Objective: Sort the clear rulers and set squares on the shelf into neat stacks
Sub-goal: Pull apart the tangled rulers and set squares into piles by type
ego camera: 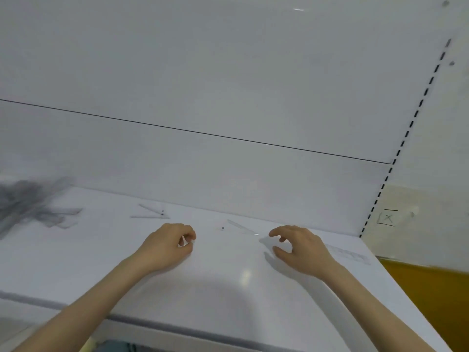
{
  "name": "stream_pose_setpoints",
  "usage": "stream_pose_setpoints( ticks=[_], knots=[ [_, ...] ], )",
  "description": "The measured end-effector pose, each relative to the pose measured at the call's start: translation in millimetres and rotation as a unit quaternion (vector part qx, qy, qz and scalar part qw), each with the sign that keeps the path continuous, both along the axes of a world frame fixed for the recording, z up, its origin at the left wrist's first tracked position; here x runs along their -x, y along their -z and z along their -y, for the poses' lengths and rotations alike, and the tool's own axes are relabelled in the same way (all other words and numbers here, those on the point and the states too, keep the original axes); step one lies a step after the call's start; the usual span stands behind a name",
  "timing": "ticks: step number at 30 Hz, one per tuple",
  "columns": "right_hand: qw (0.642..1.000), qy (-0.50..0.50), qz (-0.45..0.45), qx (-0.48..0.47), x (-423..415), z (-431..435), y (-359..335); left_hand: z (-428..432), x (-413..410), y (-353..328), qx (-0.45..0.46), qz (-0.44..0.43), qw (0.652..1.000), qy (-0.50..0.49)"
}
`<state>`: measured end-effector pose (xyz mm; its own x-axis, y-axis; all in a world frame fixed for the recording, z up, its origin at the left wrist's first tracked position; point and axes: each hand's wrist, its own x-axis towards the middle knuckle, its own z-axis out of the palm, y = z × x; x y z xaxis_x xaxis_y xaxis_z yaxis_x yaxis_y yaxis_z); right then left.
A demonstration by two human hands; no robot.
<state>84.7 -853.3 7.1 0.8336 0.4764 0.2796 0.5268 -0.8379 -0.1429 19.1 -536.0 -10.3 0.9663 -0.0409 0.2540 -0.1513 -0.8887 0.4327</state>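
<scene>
Shelf [228,280]: white and glossy, fills the lower half of the frame; white back panel [203,72] above it.
Left hand [170,243]: centre of frame, resting on the shelf. Fingers curled in tight, thumb against forefinger. Something pale glints at the fingertips; cannot tell whether a clear piece is pinched there.
Right hand [297,247]: right of centre, low over the shelf. Fingers bent and spread wide, thumb well apart from forefinger, holding nothing.
Set square [242,228]: clear, faint, flat on the shelf between the two hands, just up-frame of the right forefinger.
Second set square [152,212]: clear, flat, up and left of the left hand.
Loose pile [28,204]: clear rulers and squares, blurred grey, at the left edge.
Ruler stack [351,255]: faint, just right of the right wrist, near the shelf's right edge.
Slotted upright [406,134]: runs diagonally down the right side.
</scene>
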Motion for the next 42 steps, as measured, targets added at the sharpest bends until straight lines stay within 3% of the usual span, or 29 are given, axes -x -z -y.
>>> stream_pose_setpoints(
  ticks=[4, 11, 20, 31, 39, 42],
  knots=[
    [0.997, -0.071, 0.027, 0.003, 26, -94, -12, -75, 46, -4, -0.004, 0.013, 0.999, -0.047],
    [0.990, -0.130, 0.042, 0.012, 71, -262, -9, -218, 134, -14, -0.113, 0.010, 0.987, -0.113],
    [0.979, -0.199, 0.043, 0.023, 118, -445, 3, -381, 214, -13, -0.112, 0.009, 0.974, -0.198],
    [0.976, -0.213, 0.050, 0.006, 89, -572, 3, -510, 187, -2, -0.071, 0.037, 0.969, -0.233],
    [0.975, -0.218, 0.029, -0.004, 62, -620, 0, -549, 131, -11, -0.044, 0.044, 0.985, -0.162],
    [0.969, -0.245, 0.018, 0.033, 59, -642, 4, -559, 111, -9, -0.036, 0.035, 0.991, -0.125]
  ],
)
